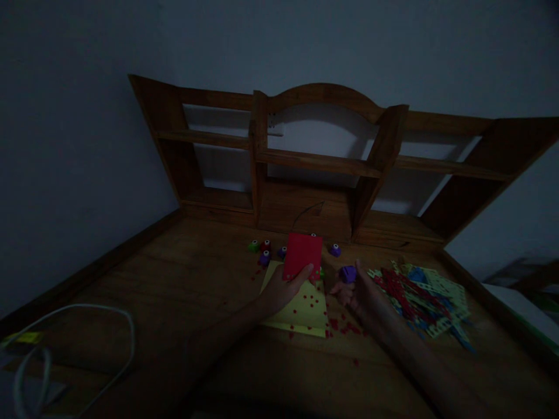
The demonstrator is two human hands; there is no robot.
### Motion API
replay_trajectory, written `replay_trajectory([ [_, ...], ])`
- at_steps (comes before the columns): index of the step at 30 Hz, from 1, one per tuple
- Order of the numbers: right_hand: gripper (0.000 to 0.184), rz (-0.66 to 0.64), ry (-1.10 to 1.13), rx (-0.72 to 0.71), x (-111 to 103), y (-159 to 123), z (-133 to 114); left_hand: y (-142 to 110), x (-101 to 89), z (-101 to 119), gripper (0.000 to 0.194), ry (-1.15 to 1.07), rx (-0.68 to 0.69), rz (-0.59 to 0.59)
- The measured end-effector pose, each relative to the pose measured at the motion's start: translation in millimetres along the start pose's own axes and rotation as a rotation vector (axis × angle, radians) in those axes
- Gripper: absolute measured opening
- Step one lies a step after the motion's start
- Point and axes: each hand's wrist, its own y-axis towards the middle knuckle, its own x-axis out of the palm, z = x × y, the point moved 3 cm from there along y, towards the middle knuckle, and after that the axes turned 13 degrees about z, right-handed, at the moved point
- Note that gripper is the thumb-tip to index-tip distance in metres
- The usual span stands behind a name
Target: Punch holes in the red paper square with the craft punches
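Note:
My left hand point(283, 288) holds a red sheet of paper point(302, 255) upright by its lower edge, above a yellow sheet point(301, 311) lying on the wooden desk point(183, 279). My right hand point(356, 291) grips a small purple paper punch point(348, 273) just right of the red sheet. Tiny red punched bits point(343, 327) lie scattered on the yellow sheet and on the desk beside it. The room is dim.
Several small punches, green point(254, 246), red point(265, 245) and purple point(335, 250), stand behind the sheets. A heap of punched coloured paper strips point(419, 297) lies at the right. A wooden shelf unit point(323, 160) rises at the back. A white cable point(87, 337) loops at the left.

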Motion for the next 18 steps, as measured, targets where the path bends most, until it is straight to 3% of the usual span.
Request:
replay_trajectory([
  [5,0.046,0.012,-0.032,-0.044,2.5,-3.9,0.7,0.2,-0.6,1.3,0.035,-0.025,0.029,-0.028],
  [9,0.028,0.070,-0.075,-0.153,-2.6,-4.9,2.5,0.1,0.7,0.2,0.033,-0.063,0.003,-0.060],
  [18,0.040,0.066,-0.180,-0.232,-2.0,-5.0,2.8,-1.2,1.4,3.0,0.031,0.010,-0.058,-0.051],
])
